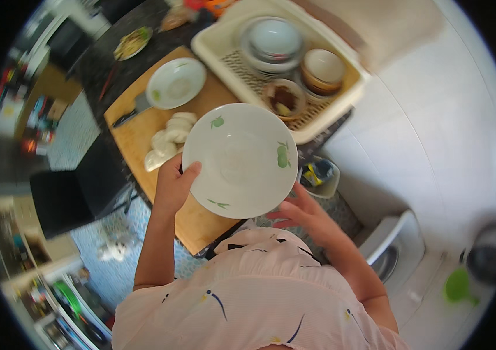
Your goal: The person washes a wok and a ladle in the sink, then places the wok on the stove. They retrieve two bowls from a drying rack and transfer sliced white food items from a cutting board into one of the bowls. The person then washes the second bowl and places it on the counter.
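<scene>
A white shallow bowl (237, 162) with green fruit and leaf prints is tilted towards me above the cutting board. My left hand (176, 181) grips its left rim, thumb on the inner face and fingers hidden behind. At the lower right rim, my right hand (307, 212) is slightly blurred with its fingers apart; whether a fingertip touches the bowl is unclear. Below and left of the bowl, several sliced white food pieces (171, 138) rest on the wooden cutting board (204, 238). A second white bowl (177, 83) stands on the board, close to a kitchen knife (132, 113) with a black handle.
A cream plastic dish basket (215, 48) holds stacked bowls and plates. Beyond the board is a plate of food (133, 43) on the dark countertop (95, 57). A black chair (62, 197), a white dog (112, 251) and a waste bin (331, 186) are below counter level.
</scene>
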Demonstrator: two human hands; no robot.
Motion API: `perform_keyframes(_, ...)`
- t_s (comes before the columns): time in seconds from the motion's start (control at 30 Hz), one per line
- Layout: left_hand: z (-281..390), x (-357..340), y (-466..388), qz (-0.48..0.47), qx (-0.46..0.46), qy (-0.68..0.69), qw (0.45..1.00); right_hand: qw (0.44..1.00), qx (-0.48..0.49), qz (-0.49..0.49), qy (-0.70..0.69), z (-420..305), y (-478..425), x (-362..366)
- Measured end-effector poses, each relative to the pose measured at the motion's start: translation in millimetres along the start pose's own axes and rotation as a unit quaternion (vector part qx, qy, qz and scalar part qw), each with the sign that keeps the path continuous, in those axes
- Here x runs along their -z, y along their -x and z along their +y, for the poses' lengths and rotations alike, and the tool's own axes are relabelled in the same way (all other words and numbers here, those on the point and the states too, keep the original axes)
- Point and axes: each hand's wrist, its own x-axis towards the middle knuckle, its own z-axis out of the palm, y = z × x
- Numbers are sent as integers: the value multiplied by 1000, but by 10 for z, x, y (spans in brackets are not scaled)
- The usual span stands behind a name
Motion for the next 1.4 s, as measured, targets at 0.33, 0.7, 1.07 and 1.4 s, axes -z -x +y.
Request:
perform_keyframes(0.33,156,-1709,108,-329,-7,-27,944,842,73,327,-423,1504,1011,917)
perform_keyframes(0.7,-245,-1675,-73,-215,-111,-28,970,417,412,-18,-809,2374,2641,1595)
perform_keyframes(1.07,-716,23,283,20,31,-76,996,461,205,-191,-842,1659,1231,1257)
perform_keyframes(1.4,-870,1391,-630,114,114,-5,987,432,197,-165,-864,1946,998,903)
